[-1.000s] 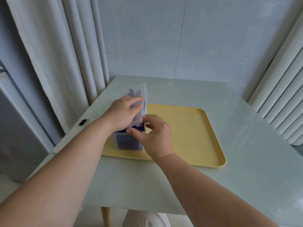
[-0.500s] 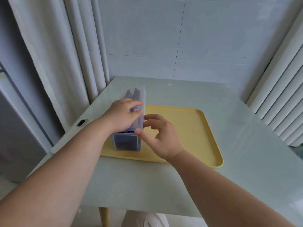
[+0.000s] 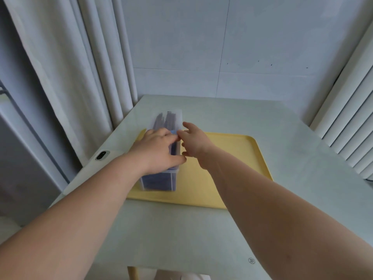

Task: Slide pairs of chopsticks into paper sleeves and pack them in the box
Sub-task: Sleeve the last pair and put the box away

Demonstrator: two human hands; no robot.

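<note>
left hand (image 3: 159,150) flat on the lid (image 3: 179,115) of the clear box (image 3: 158,181), which sits at the left of the yellow tray (image 3: 232,158). sleeved chopsticks (image 3: 168,121) show dark inside. right hand (image 3: 193,142) is spread at the box's right edge, holding nothing. we judge this the closing step. next we press the lid down evenly.

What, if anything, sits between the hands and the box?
Nothing visible. The left hand lies flat on top of the clear box, and the right hand is at the box's right edge with fingers spread. Whether it touches the box is unclear. The box stands on the yellow tray.
</note>
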